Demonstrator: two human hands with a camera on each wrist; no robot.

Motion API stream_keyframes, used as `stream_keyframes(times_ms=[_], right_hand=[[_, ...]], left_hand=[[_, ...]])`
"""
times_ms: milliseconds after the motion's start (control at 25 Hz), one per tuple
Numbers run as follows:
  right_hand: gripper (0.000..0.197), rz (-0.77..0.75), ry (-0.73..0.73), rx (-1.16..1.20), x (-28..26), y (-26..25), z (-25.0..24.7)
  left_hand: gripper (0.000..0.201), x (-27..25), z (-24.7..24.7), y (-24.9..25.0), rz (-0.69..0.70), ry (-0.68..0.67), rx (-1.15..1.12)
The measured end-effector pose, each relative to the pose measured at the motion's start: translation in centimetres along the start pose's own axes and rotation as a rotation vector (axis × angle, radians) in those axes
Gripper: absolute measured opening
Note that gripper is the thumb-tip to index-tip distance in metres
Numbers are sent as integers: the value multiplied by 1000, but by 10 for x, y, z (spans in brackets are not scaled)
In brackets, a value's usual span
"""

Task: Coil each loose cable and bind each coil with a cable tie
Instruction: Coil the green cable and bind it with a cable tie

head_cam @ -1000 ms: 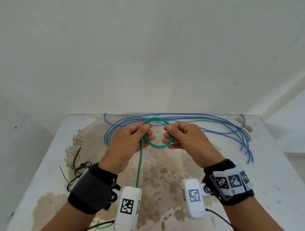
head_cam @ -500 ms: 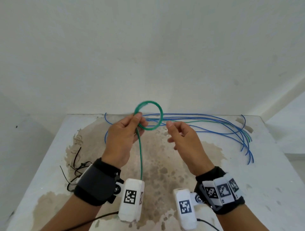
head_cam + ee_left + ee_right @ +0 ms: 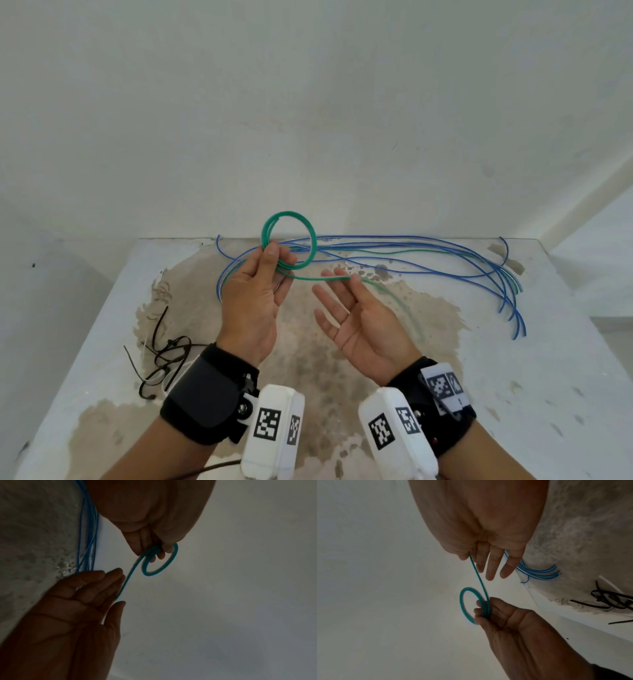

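My left hand (image 3: 275, 255) pinches a small green cable coil (image 3: 310, 233) between thumb and fingers and holds it upright above the table's far edge. The coil's loose tail (image 3: 318, 279) runs right and lies across the straight fingertips of my right hand (image 3: 339, 291), which is palm up and open. The left wrist view shows the coil (image 3: 150, 574) in the left hand (image 3: 157, 553), with the tail passing the right hand (image 3: 109, 582). In the right wrist view, the right hand (image 3: 489, 566) has straight fingers above the coil (image 3: 468, 588).
Several loose blue cables (image 3: 411, 240) and a thin green one (image 3: 394, 252) lie along the back of the stained white table (image 3: 565, 342). A tangle of black cable ties (image 3: 168, 353) sits at the left. White walls close off the back.
My right hand has let go of the coil and opened palm up. The left hand has lifted the coil higher, and the tail has swung from hanging down to running right.
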State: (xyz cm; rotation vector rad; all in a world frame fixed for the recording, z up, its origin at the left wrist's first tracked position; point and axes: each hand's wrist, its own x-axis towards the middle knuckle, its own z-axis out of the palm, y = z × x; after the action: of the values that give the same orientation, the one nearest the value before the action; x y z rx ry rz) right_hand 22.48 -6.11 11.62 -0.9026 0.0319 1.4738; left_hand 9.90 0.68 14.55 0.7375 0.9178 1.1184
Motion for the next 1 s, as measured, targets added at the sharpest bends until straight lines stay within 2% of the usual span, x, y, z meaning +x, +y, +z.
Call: stream_keyframes(times_ms=[200,360,560,800,1000], right_hand=[[16,-140,79,-99,2,-7,-5],[21,-216,96,-345,3,-16,-12],[23,-291,84,-657,-3,-25,-10],[18,-342,41,-831,-12,-27,-11],[18,-300,-12,-908,-15,-29,-15]], left_hand=[[16,-5,-9,-9,-107,-14,5],[15,-7,-18,-12,-197,-90,119],[18,-9,-27,-11,-221,-170,256],[20,-7,-30,-4,-261,-262,391],[29,-5,-33,-1,-313,-303,419]])
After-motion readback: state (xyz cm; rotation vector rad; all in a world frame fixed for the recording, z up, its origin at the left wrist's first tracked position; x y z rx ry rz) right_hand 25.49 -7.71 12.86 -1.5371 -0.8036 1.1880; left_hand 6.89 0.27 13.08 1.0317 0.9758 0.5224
